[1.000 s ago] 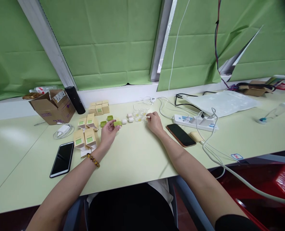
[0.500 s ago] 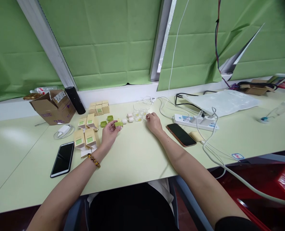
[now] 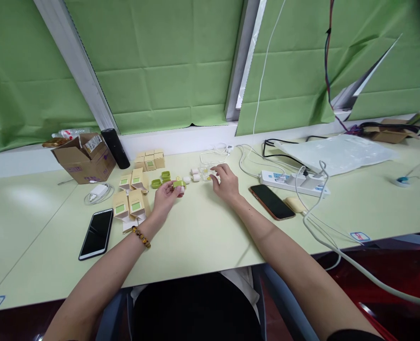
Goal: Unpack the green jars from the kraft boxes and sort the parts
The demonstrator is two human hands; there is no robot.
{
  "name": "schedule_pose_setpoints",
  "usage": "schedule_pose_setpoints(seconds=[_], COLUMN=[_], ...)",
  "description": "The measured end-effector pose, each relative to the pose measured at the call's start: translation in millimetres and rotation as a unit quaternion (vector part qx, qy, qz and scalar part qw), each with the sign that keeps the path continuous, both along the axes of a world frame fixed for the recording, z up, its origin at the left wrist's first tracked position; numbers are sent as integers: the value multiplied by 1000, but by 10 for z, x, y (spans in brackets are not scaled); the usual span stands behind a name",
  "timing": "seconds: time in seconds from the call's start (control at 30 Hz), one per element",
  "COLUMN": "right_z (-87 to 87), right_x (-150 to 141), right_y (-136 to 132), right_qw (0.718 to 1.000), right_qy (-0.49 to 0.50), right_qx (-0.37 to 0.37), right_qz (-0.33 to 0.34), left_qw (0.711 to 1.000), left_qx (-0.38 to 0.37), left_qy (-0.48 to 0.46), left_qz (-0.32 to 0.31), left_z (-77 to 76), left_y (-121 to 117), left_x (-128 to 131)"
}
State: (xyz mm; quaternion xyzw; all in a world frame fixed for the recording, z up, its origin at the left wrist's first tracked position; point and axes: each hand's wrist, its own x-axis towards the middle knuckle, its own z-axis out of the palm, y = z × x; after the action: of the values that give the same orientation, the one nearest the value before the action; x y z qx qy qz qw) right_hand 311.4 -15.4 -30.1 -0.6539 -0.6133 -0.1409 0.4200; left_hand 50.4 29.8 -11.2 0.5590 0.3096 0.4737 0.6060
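My left hand (image 3: 166, 196) is palm up, its fingers closed on a small green case (image 3: 179, 183). A bead bracelet (image 3: 141, 236) sits on that wrist. My right hand (image 3: 225, 182) rests on the pale green table (image 3: 202, 232), fingers curled over small clear and white pieces (image 3: 205, 173); what they pinch is too small to name. Two white earbud-like cases (image 3: 195, 174) lie between the hands. More green cases (image 3: 161, 179) and small tan boxes with green labels (image 3: 132, 199) lie left of my left hand.
A black phone (image 3: 97, 233) lies at the left, another phone (image 3: 272, 201) at the right beside a white power strip (image 3: 295, 182) with trailing cables. A cardboard box (image 3: 84, 157), a black cylinder (image 3: 115, 148) and a plastic bag (image 3: 337, 152) stand toward the green-curtained wall.
The view has shifted slightly. My left hand keeps the green case, drawn a little nearer the middle. My right hand stays over the small clear pieces, fingers curling more.
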Motion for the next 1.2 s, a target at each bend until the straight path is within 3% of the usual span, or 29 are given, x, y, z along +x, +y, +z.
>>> schedule_pose_setpoints(seconds=[0.13, 0.23, 0.37, 0.53, 0.67, 0.87, 1.0, 1.2], right_z=[77, 98, 119, 197, 320, 304, 171, 95], right_x=[-404, -670, -835, -828, -832, -943, -966, -903], right_y=[-98, -155, -187, -197, -203, -172, -191, -280], right_qw=[981, 961, 957, 958, 952, 951, 949, 948], right_qy=[-61, -95, -106, -34, -2, 42, 48, 6], right_qx=[68, 101, 103, 94, 108, 65, 53, 54], right_qz=[168, 238, 252, 269, 288, 300, 306, 312], left_qw=[1000, 1000, 999, 996, 996, 980, 984, 987], left_qx=[-21, -17, 4, 40, 65, 180, 155, 135], left_qy=[-10, -2, 44, 68, 62, 80, 84, 87], left_qz=[-6, -6, -4, -44, -29, -26, -23, -25], left_z=[36, 68, 128, 289, 376, 195, 54, 8], left_y=[-16, -39, -123, -187, -138, -147, -193, -273], left_x=[-5, -4, 13, -28, -144, -215, -199, -233])
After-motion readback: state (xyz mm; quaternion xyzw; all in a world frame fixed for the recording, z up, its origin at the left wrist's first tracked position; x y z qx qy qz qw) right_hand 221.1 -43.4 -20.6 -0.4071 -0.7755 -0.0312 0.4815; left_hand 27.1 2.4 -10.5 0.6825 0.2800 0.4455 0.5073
